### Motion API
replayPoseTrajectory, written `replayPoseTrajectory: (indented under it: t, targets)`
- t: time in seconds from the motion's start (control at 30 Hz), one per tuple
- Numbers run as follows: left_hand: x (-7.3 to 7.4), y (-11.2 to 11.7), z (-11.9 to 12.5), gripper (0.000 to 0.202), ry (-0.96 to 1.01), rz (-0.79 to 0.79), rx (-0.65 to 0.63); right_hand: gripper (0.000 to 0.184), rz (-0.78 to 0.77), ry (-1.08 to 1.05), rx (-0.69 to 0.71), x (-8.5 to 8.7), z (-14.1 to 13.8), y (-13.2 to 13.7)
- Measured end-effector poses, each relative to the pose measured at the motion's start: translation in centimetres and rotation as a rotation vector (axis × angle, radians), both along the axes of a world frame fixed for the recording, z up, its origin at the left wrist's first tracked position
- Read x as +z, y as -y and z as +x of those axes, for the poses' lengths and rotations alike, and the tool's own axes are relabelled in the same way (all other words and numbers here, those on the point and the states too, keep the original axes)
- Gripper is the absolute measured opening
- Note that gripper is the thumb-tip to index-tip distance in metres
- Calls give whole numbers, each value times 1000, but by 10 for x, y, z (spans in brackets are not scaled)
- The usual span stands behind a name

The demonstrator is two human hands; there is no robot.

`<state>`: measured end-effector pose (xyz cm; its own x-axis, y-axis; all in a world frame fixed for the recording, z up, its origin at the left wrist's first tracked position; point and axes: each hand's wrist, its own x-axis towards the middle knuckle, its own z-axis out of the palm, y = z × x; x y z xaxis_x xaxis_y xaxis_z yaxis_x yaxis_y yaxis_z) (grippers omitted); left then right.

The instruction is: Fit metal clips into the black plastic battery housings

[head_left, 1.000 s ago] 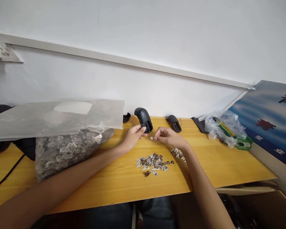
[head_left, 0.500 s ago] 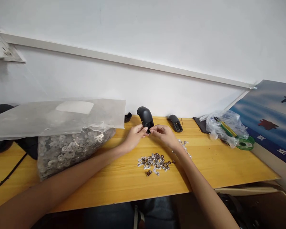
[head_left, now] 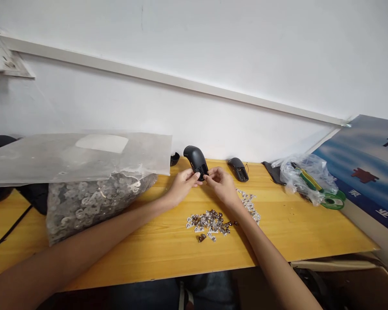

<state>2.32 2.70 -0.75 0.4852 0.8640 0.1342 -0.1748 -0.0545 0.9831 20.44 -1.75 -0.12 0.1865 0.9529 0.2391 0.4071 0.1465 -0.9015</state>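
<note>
A curved black plastic housing (head_left: 195, 158) is held tilted above the table, its open compartment towards me. My left hand (head_left: 182, 185) pinches its lower left edge, thumb at the compartment. The fingers of my right hand (head_left: 221, 183) are closed at the lower right edge, touching the housing; whether a small part is between the fingertips cannot be made out. Below the hands lies a pile of small shiny metal clips (head_left: 210, 221). More metal clips (head_left: 250, 206) lie beside my right forearm, which partly hides them.
A clear plastic bag full of metal pieces (head_left: 90, 204) stands on the wooden table (head_left: 294, 228) at left. Another black housing (head_left: 237, 168) lies at the back. At right are yellow-green pliers (head_left: 311, 178) on a plastic bag and a green spool (head_left: 333, 200).
My right fingertips have shifted slightly up along the housing's right edge. The housing has tilted a little to the left. The view has also shifted slightly.
</note>
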Motion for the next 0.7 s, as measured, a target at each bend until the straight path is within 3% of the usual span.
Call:
replayPoseTrajectory:
  t: [0.13, 0.33, 0.5, 0.7]
  targets:
    - [2, 1, -1, 25, 19, -32, 18, 40, 46, -7, -53, 2, -4, 2]
    - [2, 1, -1, 31, 1, -10, 30, 23, 32, 162, 85, 13, -5, 12]
    - [3, 3, -1, 34, -24, 27, 8, 11, 110, 364, 70, 10, -1, 13]
    - [-1, 2, 1, 33, -14, 62, -9, 15, 110, 458, 51, 9, 0, 13]
